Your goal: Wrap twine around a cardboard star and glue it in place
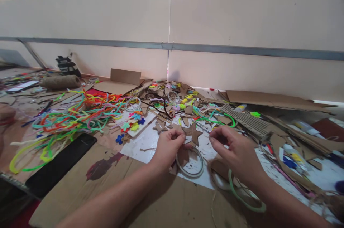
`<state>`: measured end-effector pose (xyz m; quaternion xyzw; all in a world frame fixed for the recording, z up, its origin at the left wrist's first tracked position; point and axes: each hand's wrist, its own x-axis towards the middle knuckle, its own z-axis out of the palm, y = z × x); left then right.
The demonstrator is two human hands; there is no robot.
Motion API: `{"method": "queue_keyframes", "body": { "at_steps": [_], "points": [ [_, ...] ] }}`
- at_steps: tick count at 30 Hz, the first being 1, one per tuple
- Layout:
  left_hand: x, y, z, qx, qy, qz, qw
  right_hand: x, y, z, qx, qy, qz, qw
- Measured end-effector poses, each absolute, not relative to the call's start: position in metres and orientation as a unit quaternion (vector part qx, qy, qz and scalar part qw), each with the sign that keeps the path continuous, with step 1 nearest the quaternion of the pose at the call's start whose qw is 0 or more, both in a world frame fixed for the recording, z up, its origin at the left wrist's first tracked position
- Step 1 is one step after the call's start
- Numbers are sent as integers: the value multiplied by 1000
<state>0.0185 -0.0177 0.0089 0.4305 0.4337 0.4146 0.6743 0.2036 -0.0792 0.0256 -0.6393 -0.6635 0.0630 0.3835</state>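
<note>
My left hand (168,149) is closed, thumb and finger pinching a small whitish strip (187,140) that looks like tape. Just beneath it, a thin tape roll (200,171) rests on the white sheet. My right hand (235,149) hovers a short way to the right, its thumb and fingertips drawn together; whatever may be between them is too small to make out. Behind the strip is a brown cardboard star (192,134), with a smaller star (160,127) to its left. A pale green ring (247,199) lies below my right wrist.
Tangled coloured pipe cleaners (83,111) and a black phone (63,161) lie at left. Small felt-like flowers (134,121) sit on a pad. Cardboard scraps, twine and glue bottles crowd the right side. A twine spool (60,82) lies far left; a white partition (107,17) stands behind.
</note>
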Motion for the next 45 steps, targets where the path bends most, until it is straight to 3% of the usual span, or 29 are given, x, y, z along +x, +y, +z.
{"method": "queue_keyframes", "body": {
  "at_steps": [4, 16, 27, 45],
  "points": [
    [18, -16, 8, 442, 433, 410, 670, 210, -76, 25, -631, -674, 24, 384],
    [23, -23, -2, 452, 388, 407, 693, 197, -81, 20, -578, -716, 99, 380],
    [24, -27, -4, 392, 347, 363, 771, 195, -79, 15, -588, -716, 69, 370],
    [27, -31, -5, 488, 373, 385, 689, 195, -78, 13, -588, -707, 112, 376]
  ]
}}
